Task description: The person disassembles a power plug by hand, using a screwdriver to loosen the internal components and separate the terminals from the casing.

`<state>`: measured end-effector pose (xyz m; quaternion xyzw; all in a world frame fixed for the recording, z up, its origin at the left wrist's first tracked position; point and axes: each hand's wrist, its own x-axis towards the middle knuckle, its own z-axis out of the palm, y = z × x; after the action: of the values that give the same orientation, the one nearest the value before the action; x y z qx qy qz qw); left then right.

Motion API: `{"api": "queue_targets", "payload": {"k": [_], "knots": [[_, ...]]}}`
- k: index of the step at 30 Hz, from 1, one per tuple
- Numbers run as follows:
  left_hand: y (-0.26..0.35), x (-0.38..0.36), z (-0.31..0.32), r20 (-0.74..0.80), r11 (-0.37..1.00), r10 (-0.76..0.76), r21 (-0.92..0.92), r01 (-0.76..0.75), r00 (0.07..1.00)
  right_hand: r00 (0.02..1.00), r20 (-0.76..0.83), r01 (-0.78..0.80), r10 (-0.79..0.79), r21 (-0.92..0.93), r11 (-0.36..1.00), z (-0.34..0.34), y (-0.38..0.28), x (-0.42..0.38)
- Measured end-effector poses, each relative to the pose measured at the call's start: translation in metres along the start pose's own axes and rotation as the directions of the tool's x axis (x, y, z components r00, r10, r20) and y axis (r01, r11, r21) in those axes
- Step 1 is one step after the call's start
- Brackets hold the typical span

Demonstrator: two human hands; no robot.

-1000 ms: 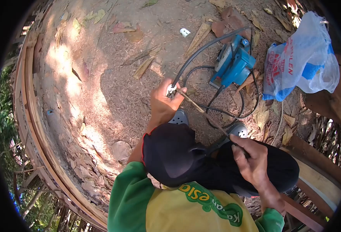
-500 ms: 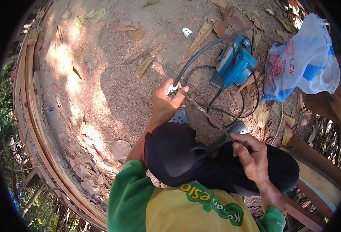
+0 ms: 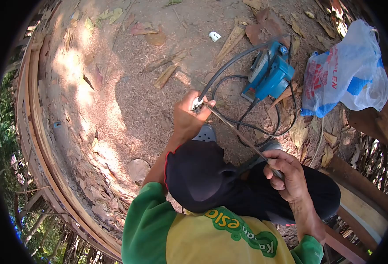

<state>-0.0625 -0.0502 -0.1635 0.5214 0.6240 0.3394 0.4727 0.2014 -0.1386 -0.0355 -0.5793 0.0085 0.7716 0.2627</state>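
My left hand (image 3: 188, 118) is closed around an opened white electrical plug (image 3: 197, 102), its inner parts partly hidden by the fingers. A thick black cord (image 3: 229, 63) runs from the plug toward a blue power tool (image 3: 275, 72) on the ground. In my right hand (image 3: 291, 175) is a long, thin screwdriver (image 3: 236, 130), its dark handle end within the curled fingers. The shaft slants up to the left, its tip at the plug beside my left thumb. Contact with a screw is too small to make out.
A small white plastic piece (image 3: 214, 36) lies on the dirt, ahead of my hands. To the right sits a plastic bag (image 3: 345, 70). Dry leaves (image 3: 264, 27) litter the ground. Wooden boards (image 3: 361, 211) lie at the lower right, and long planks (image 3: 38, 132) curve along the left.
My right hand has shifted its grip on the screwdriver, and its dark handle end now shows below the fingers. The left hand keeps holding the plug in nearly the same place.
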Motion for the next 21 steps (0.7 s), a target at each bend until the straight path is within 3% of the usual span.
{"api": "queue_targets", "payload": {"k": [3,4,6,12,15,18,21], "knots": [[0.006,0.002,0.004,-0.042,0.999,0.033,0.004,-0.033,0.999,0.983,0.013,0.176,-0.182,-0.321,0.931,0.000,0.005,0.001],[0.005,0.004,0.005,-0.055,0.999,0.026,-0.039,-0.029,0.998,0.932,0.074,0.341,-0.354,-0.507,0.792,0.000,0.007,0.002],[0.002,0.004,0.008,-0.080,0.992,0.005,-0.126,-0.016,0.997,0.752,0.289,0.559,-0.593,-0.756,0.341,0.000,0.014,0.001],[0.008,0.004,0.004,-0.109,0.994,0.052,-0.089,-0.061,0.993,0.757,0.264,0.521,-0.597,-0.795,0.309,0.006,0.009,-0.004],[0.012,0.003,0.003,-0.082,0.988,-0.013,-0.154,0.000,0.997,0.776,0.253,0.517,-0.577,-0.780,0.354,0.003,0.008,-0.004],[0.007,0.005,0.002,-0.089,0.993,0.025,-0.109,-0.034,0.996,0.822,0.206,0.489,-0.531,-0.733,0.472,-0.002,0.010,-0.003],[0.012,0.005,0.003,-0.096,0.993,0.031,-0.112,-0.042,0.995,0.766,0.245,0.548,-0.594,-0.732,0.405,0.000,0.012,-0.004]]}}
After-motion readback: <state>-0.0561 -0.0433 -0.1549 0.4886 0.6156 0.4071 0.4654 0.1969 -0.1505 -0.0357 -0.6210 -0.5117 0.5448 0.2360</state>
